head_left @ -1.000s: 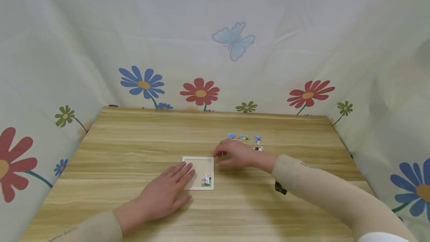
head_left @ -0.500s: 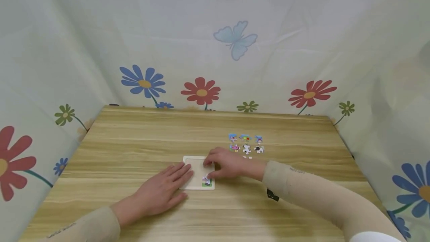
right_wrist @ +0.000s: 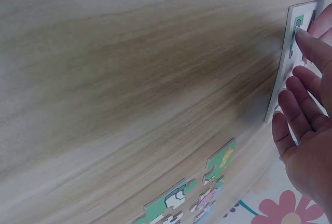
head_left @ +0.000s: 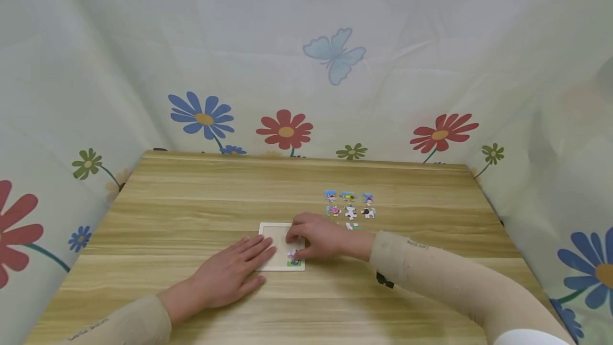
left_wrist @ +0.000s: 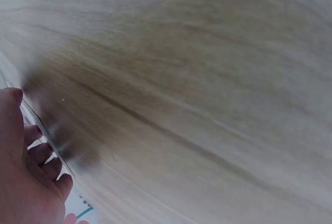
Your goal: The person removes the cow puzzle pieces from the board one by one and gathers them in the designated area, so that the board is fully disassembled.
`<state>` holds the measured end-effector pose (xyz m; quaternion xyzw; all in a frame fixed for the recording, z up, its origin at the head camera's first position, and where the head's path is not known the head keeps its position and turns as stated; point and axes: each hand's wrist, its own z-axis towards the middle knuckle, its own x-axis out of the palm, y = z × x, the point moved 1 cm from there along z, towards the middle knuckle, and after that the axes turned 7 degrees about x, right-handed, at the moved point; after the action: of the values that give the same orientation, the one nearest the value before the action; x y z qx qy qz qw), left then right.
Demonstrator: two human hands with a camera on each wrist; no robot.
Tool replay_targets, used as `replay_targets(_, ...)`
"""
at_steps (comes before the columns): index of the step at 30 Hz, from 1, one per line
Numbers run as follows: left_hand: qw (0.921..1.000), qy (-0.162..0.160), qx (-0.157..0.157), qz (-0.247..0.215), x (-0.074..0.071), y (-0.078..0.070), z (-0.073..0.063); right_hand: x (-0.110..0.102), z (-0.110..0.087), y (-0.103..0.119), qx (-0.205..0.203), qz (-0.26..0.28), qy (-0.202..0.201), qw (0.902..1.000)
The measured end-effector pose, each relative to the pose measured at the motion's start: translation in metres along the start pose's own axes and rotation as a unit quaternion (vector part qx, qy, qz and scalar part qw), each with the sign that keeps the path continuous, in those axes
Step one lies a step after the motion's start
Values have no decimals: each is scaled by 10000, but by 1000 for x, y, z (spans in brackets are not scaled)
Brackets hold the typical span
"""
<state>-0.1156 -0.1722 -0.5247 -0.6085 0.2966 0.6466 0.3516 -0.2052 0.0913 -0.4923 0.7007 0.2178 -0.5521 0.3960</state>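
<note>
My left hand (head_left: 227,276) lies flat with straight fingers over the left side of a square puzzle tray (head_left: 276,232), its fingertips reaching onto the bare inside. A puzzle piece (head_left: 294,263) with a green lower edge and a white figure sits in the tray's lower right corner. Over the right side of the tray is my right hand (head_left: 318,236). Its thumb (right_wrist: 311,47) touches that corner piece in the right wrist view, while the other fingers bend loosely above the tray. In the left wrist view only part of my left hand (left_wrist: 33,175) shows at the lower left.
Several loose puzzle pieces (head_left: 351,213) lie in rows on the wooden table (head_left: 215,185), behind and right of the tray. The nearest ones are partly hidden by my right hand. A flowered cloth (head_left: 249,68) hangs around the table's back and sides.
My right hand has moved left from beside the tray to over its right side, bringing the thumb to the corner piece. More loose pieces are uncovered. My left hand stays nearly still.
</note>
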Motion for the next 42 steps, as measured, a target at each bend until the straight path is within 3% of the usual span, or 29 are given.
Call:
replay_targets(6,10000,-37,8,-11,4,2,0,1,-1,2,-105,50,-36,9999)
replay_targets(15,9998,-159,66,-41,6,2,-2,7,-1,7,102,20,185,9998)
replay_targets(26,9998,-163,20,-74,7,2,-3,8,-5,13,-123,13,-19,9999)
replay_targets(42,9999,-101,6,-85,4,-1,-2,11,-8,7,572,734,210,9954)
